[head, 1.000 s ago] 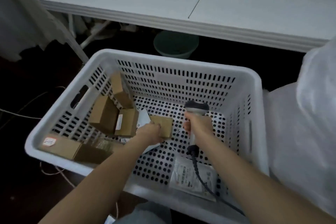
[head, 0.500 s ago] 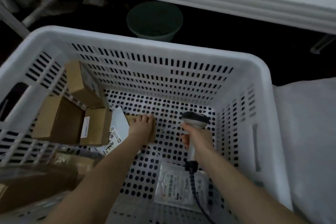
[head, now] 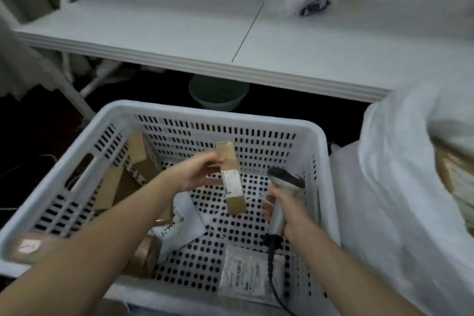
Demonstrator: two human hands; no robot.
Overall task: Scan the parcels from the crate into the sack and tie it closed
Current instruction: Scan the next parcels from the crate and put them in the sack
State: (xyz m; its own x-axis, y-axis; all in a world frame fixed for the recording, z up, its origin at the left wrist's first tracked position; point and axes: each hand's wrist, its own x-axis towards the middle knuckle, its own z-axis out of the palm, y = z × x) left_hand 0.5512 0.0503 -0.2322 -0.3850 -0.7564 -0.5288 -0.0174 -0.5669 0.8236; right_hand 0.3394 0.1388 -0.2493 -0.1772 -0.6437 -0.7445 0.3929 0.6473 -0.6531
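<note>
Above the crate [head: 210,113] floor, I note my left hand [head: 196,174] held up, fingers and thumb pinching a narrow cardboard parcel [head: 232,182] near upright. My right hand [head: 288,210] wraps the scanner [head: 283,187] handle, its head near the parcel. The sack [head: 400,187] stands against the crate's right wall.

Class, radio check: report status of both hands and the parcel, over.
Left hand grips cardboard box, held over crate. Right hand grips scanner, just right of box. Nothing between them.
</note>
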